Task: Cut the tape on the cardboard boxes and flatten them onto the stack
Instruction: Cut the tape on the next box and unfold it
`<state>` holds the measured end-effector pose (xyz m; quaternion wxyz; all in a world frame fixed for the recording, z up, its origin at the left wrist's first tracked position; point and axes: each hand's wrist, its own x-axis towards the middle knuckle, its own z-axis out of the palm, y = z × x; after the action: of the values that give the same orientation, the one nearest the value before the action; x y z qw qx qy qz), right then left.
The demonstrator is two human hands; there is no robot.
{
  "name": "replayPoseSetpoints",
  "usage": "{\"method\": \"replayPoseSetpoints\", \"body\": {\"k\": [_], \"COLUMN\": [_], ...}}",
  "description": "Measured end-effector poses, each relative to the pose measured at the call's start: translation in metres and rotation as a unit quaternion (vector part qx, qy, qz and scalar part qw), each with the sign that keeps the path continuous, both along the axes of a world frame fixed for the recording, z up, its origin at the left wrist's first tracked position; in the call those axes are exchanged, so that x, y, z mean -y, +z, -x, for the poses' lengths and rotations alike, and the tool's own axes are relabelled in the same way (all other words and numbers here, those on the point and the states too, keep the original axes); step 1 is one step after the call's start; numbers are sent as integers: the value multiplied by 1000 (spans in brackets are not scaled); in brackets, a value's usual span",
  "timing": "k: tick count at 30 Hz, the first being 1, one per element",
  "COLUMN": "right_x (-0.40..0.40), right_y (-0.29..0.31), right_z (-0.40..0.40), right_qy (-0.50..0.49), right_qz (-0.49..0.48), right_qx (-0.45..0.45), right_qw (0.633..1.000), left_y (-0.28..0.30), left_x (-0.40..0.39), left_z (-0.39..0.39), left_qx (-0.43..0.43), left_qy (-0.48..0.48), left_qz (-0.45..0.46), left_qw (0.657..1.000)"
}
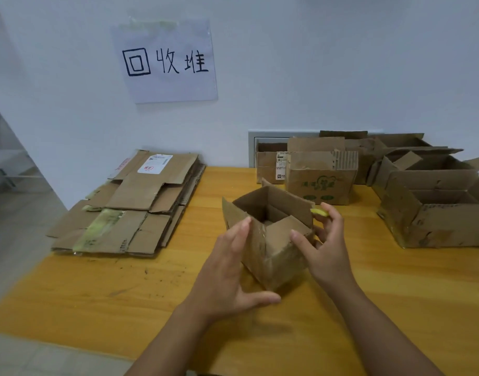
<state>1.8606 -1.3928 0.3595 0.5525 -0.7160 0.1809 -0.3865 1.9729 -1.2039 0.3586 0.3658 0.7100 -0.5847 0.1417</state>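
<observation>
I found the task partly done. A stack of flattened cardboard lay at the far left of the surface. A small open box stood centrally, unflattened. My left hand was spread against its left side; my right hand pinched a yellow cutter beside it. Several upright boxes waited at far right.

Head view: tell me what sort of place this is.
Probably a recycling or packing corner of a plain room. A handwritten paper sign is taped to the white wall above a stack of flattened cardboard, and open cardboard boxes wait on the wooden table.
</observation>
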Motion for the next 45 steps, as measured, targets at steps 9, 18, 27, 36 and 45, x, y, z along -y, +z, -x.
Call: {"method": "replayPoseSetpoints", "body": {"k": [9, 18, 27, 36, 45], "right_x": [-3, 3, 7, -2, 11], "right_y": [-21, -22, -22, 18, 66], "right_z": [12, 17, 20, 6, 2], "right_qy": [6, 41, 78, 13, 211], "right_qz": [-30, -37, -54, 34, -78], "right_qx": [-90, -116, -127, -103, 9], "right_qw": [995, 992, 987, 994, 974], "left_y": [20, 21, 10, -15, 16], "left_x": [14, 19, 25, 2, 10], "left_z": [-39, -46, -31, -24, -20], "left_qx": [-276, -328, -294, -138, -363], "left_qy": [86, 49, 128, 80, -22], "left_qz": [-98, -127, -83, -193, 9], "left_qw": [952, 935, 944, 968, 932]}}
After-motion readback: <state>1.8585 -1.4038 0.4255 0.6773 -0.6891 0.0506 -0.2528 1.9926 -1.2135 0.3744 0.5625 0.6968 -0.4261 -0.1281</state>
